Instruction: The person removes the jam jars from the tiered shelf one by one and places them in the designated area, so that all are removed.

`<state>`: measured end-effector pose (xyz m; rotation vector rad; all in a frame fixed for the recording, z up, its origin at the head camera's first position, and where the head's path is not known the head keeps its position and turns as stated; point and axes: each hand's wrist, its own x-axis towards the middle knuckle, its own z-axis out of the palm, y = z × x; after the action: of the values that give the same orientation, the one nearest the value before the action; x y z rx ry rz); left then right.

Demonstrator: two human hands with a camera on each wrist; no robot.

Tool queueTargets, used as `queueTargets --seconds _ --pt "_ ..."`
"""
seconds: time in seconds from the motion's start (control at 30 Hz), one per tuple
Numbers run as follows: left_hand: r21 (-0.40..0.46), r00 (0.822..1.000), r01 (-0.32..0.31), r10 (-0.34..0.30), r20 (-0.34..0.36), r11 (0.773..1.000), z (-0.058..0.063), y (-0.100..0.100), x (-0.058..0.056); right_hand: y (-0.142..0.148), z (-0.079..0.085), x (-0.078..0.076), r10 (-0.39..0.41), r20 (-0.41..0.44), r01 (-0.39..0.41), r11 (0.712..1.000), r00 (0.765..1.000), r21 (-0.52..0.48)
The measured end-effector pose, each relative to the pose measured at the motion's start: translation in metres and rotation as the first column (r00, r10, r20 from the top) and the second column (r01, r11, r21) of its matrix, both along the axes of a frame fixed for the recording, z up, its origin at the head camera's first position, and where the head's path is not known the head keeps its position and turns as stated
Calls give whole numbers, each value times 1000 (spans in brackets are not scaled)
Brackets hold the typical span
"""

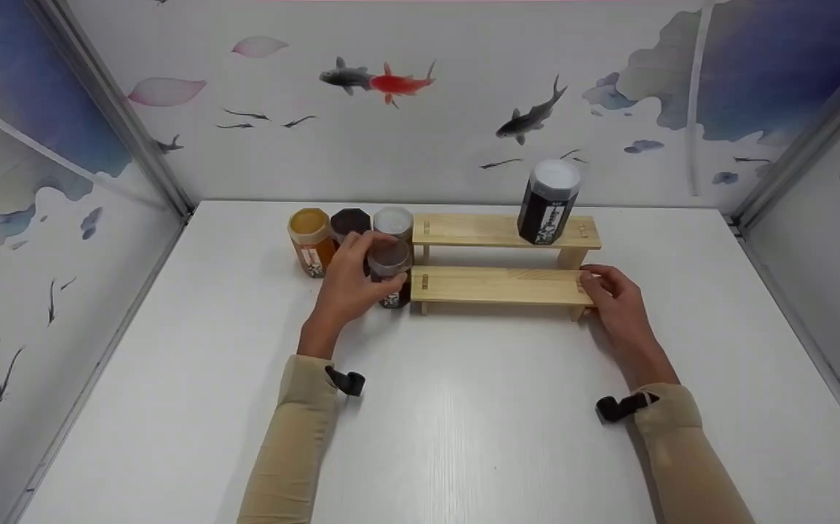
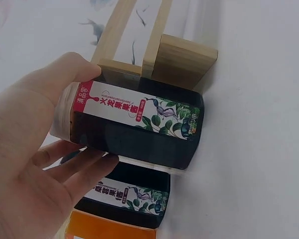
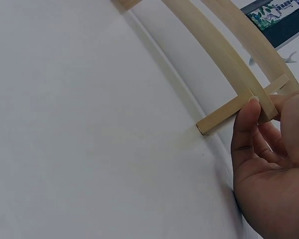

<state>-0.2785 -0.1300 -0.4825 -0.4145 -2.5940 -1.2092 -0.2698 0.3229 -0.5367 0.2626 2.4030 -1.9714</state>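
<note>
My left hand (image 1: 351,280) is at the left of the wooden rack, thumb and fingers curved round the lid end of a dark jam jar (image 2: 134,119) with a white, leafy label. That jar stands against the left end of the lower wooden shelf (image 1: 500,285). With thumb and fingers, my right hand (image 1: 620,302) pinches the right end of the same shelf; in the right wrist view the thumb (image 3: 248,117) lies against the wood beside a leg. On the upper shelf (image 1: 464,230), toward its right, one dark jar with a white lid (image 1: 549,202) stands upright.
Behind the left hand an amber jar (image 1: 311,244), a dark-lidded jar (image 1: 351,218) and a white-lidded jar (image 1: 394,218) stand in a row beside the upper shelf. White panels painted with fish (image 1: 529,120) enclose the white table (image 1: 464,407) at the back and sides.
</note>
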Motion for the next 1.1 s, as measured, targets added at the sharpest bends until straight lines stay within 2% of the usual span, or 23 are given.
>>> queueTargets --seconds 0.1,0.27,0.9,1.0,1.1 --pt "-13 1000 -6 6 26 1000 1 0 0 0 1 0 10 -10 -10 999 1000 35" --pt "-29 999 11 -9 51 1000 4 0 1 1 2 -1 10 -6 -10 999 1000 38" --pt "-60 998 49 -46 54 997 9 -1 6 3 -2 0 5 7 -5 999 1000 43" --pt "-75 1000 12 -10 25 997 14 2 8 2 -2 -1 6 -2 -6 999 1000 53" --pt "-51 997 -59 57 -46 997 24 11 12 2 -2 -1 8 -15 -7 998 1000 58"
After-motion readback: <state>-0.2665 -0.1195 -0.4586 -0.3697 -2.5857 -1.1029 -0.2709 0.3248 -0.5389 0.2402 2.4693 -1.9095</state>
